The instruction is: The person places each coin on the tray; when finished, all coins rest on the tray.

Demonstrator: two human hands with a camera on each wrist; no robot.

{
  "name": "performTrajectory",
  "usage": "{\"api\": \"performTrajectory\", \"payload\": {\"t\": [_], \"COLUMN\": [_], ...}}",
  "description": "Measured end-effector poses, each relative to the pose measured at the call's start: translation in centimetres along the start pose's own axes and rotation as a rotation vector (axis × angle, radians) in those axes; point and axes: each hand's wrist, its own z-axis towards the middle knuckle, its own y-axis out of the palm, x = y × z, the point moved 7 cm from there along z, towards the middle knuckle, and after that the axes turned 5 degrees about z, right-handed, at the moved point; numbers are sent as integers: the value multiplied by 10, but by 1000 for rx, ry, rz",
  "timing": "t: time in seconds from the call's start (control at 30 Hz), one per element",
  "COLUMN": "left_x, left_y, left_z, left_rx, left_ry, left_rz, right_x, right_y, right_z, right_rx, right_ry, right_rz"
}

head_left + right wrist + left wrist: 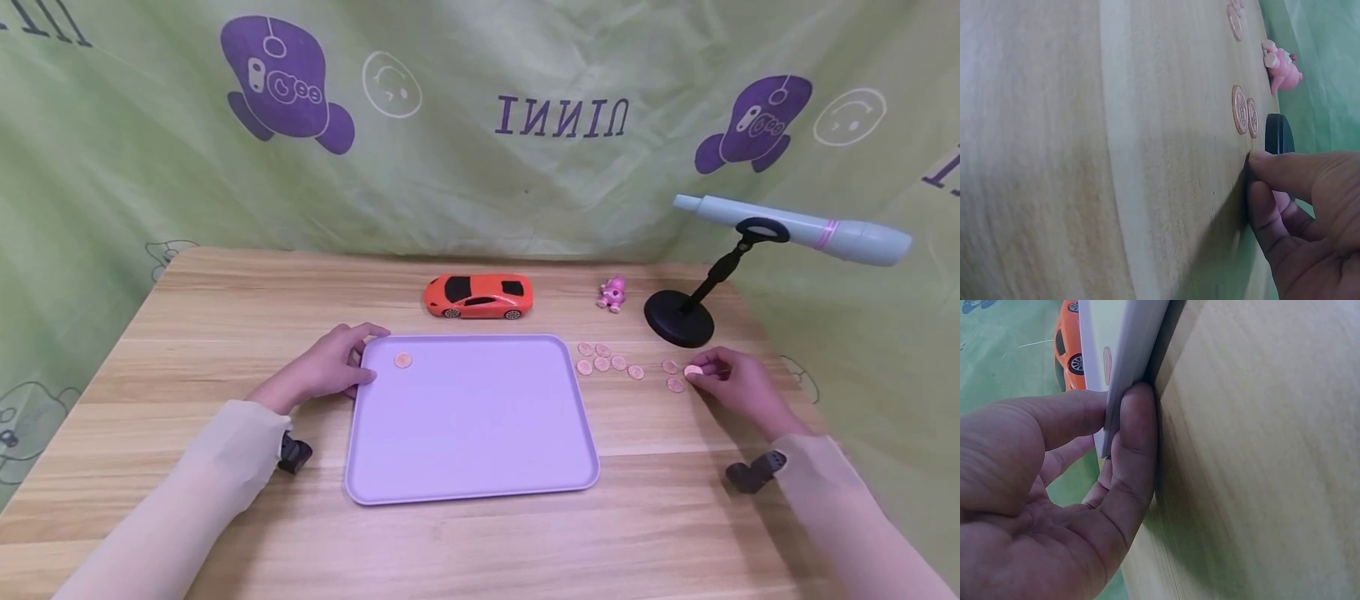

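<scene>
My left hand (330, 362) holds the pale purple tray (472, 417) at its far left corner. In the left wrist view the thumb lies on the tray's rim (1138, 344) and a finger bends against its outer side. One copper-coloured coin (403, 360) lies flat in the tray near that hand. To the right of the tray, my right hand (738, 385) pinches another coin (693, 371) between thumb and fingers, low over the table. That coin is hidden by the fingers in the right wrist view. Two coins (1240, 110) lie just beyond the fingertips.
Several more coins (602, 364) lie between the tray and my right hand. Behind the tray stand an orange toy car (480, 297) and a small pink figurine (612, 294). A black stand (678, 318) holds a light blue microphone (795, 229). A green curtain (465, 192) hangs behind the table.
</scene>
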Motion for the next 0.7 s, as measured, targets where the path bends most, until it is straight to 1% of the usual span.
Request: {"api": "performTrajectory", "payload": {"t": [0.17,0.3,0.37,0.47,0.57,0.7], "left_x": [0,0,0,0,0,0], "left_y": [0,0,0,0,0,0], "left_z": [1,1,1,1,0,-1], "left_rx": [0,2,3,2,-3,-6], "left_ry": [4,8,11,10,1,-5], "left_rz": [-4,-6,-7,-11,-16,-20], "right_x": [-1,-10,-19,-36,-55,-88], "right_y": [-1,2,4,10,22,42], "right_z": [-3,-3,-2,1,7,19], "right_rx": [14,-13,-25,-53,-83,-117], "right_ry": [35,101,120,127,108,65], "right_rz": [43,122,170,233,306,374]}}
